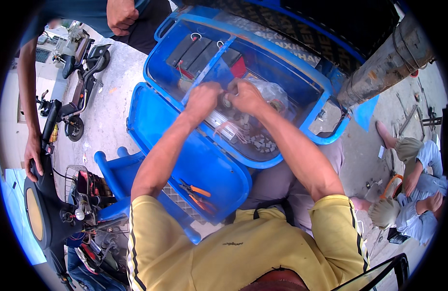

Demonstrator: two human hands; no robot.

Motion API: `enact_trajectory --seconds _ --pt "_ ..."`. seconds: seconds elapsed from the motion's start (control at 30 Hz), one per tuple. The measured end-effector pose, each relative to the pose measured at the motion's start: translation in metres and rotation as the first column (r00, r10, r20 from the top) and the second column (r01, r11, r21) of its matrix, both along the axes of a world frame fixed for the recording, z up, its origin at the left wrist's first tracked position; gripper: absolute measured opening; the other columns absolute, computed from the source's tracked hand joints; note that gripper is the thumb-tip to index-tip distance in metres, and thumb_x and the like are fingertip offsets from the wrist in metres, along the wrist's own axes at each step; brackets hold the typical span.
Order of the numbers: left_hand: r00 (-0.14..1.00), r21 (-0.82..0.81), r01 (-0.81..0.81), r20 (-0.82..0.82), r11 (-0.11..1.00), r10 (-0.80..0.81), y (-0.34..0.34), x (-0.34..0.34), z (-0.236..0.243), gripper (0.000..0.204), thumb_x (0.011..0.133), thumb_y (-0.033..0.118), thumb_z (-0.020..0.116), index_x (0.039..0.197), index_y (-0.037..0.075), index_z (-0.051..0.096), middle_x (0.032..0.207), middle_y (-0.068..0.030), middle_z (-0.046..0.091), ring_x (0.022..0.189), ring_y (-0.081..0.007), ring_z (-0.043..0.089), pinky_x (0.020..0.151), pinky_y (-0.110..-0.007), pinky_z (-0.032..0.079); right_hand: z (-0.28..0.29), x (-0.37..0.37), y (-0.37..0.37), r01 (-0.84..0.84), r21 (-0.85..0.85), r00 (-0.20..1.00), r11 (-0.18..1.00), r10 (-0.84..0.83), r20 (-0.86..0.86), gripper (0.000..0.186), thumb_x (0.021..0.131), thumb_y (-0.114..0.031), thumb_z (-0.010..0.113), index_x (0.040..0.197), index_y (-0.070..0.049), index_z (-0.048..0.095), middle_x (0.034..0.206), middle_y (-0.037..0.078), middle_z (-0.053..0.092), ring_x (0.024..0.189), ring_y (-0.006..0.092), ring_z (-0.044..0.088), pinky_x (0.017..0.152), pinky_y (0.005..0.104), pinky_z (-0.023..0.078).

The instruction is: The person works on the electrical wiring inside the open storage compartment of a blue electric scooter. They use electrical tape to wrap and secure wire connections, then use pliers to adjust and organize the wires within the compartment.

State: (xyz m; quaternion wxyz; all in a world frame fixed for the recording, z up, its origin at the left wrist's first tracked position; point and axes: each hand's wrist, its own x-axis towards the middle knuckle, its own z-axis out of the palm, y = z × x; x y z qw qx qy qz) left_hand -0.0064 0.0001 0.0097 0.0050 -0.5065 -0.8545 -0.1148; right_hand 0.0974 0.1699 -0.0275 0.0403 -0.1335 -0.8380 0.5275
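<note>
Both my hands are over a blue plastic compartment (323, 97), close together near its middle. My left hand (204, 101) has its fingers curled, and what they grip, if anything, is hidden. Curled fingers of my right hand (247, 97) are around a small roundish thing (227, 100), too blurred to name. Below the hands lies a silver finned box (220, 123) with pinkish wires. White connectors (263, 144) are heaped beside it. Dark block batteries (204, 56) stand at the far left inside, and a clear plastic bag (271, 90) lies to the right.
A blue lid or tray (156, 119) lies at the near left, with orange-handled pliers (199, 190) on it. A rusty pole (386, 60) slants at the right. Another person's hand (34, 157) rests on a scooter at the left. A person (415, 189) sits at the right.
</note>
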Motion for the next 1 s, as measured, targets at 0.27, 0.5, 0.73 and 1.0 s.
enact_trajectory --seconds 0.27,0.5,0.73,1.0 --pt "0.985 -0.050 -0.118 0.120 0.992 0.123 0.008 0.002 -0.002 0.015 0.100 0.014 0.066 0.096 0.000 0.071 0.108 -0.0236 0.072 0.103 -0.0442 0.069 0.087 -0.054 0.054 0.001 0.006 -0.015 -0.080 -0.102 0.988 0.992 0.093 0.126 0.036 0.087 -0.031 0.083 0.106 -0.001 0.074 0.109 0.024 0.076 0.108 0.0384 0.073 0.094 0.0455 0.055" --pt "0.986 -0.091 -0.156 0.042 0.983 0.161 0.010 0.003 -0.009 0.019 0.102 0.018 0.065 0.097 0.000 0.067 0.104 -0.0243 0.072 0.098 -0.0466 0.069 0.085 -0.056 0.053 -0.012 -0.002 -0.019 -0.012 -0.224 0.991 0.974 0.042 0.129 0.041 0.088 -0.032 0.080 0.112 0.001 0.076 0.117 0.025 0.075 0.115 0.0397 0.071 0.100 0.0456 0.054" --pt "0.979 -0.066 -0.197 0.048 0.978 0.200 0.012 0.003 -0.011 0.020 0.103 0.018 0.063 0.097 -0.001 0.065 0.106 -0.0270 0.073 0.098 -0.0485 0.069 0.084 -0.058 0.053 0.006 0.006 -0.006 -0.041 -0.124 0.984 0.991 0.061 0.167 0.046 0.090 -0.036 0.071 0.114 0.004 0.078 0.117 0.030 0.074 0.115 0.0417 0.071 0.101 0.0469 0.054" --pt "0.971 -0.002 -0.230 0.065 0.973 0.230 0.016 0.006 -0.009 0.020 0.103 0.018 0.063 0.098 -0.002 0.066 0.105 -0.0290 0.073 0.101 -0.0507 0.069 0.085 -0.060 0.052 0.020 0.029 -0.008 -0.050 0.075 0.954 0.996 0.025 0.299 0.045 0.093 -0.036 0.065 0.107 0.005 0.078 0.114 0.027 0.075 0.110 0.0425 0.071 0.097 0.0478 0.054"
